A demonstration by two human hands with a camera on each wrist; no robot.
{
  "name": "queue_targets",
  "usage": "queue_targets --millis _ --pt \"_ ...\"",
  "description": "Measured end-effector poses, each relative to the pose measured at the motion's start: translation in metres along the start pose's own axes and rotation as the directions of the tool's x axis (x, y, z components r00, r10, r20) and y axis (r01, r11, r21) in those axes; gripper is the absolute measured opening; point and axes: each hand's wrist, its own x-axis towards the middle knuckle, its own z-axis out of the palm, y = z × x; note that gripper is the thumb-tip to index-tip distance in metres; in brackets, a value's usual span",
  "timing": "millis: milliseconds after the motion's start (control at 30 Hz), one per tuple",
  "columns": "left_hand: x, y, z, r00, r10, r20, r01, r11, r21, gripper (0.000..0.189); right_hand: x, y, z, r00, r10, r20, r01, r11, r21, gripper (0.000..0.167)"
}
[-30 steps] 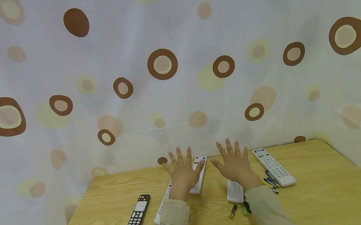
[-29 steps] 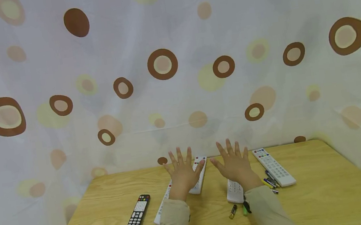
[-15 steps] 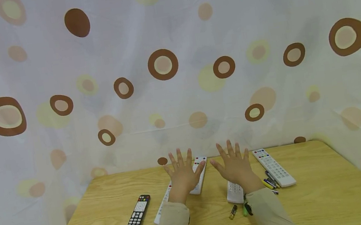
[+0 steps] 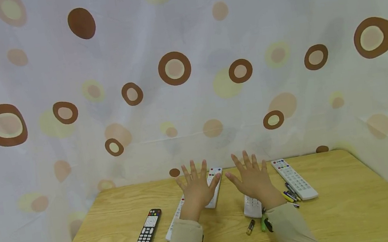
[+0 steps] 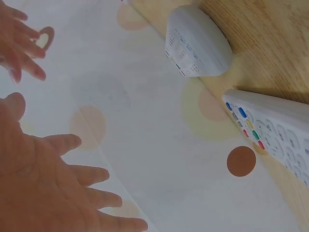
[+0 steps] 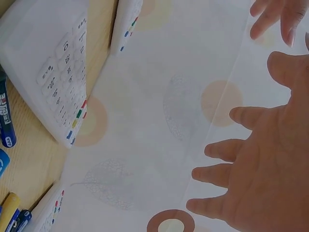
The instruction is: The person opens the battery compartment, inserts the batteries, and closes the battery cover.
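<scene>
My left hand hovers with fingers spread, partly covering two white remote controls: a left one and a middle one. Just across from it my right hand is spread the same way, overlapping the upper part of another white remote control. Neither palm holds anything. In the left wrist view the left hand shows its straight fingers, with the white remote's button face off to the side. The right hand appears likewise in the right wrist view, apart from the white remote.
A black remote control lies at the left of the wooden table. One more white remote lies at the right, beside several small cylinders. A battery and a green cylinder lie near the right sleeve. A dotted curtain hangs behind.
</scene>
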Motion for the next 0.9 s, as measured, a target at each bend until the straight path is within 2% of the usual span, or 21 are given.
queue_targets --millis 567,900 --pt "-0.0048 0.0028 -0.005 0.998 0.04 -0.038 -0.041 0.999 -0.015 0.071 -0.006 -0.0038 -0.0037 0.998 -0.049 -0.028 0.049 0.999 0.005 0.07" --pt "-0.007 0.001 -0.0064 0.998 0.042 -0.052 -0.042 0.999 -0.006 0.067 -0.0088 -0.0073 -0.0052 0.994 -0.083 -0.07 0.084 0.996 0.009 0.069"
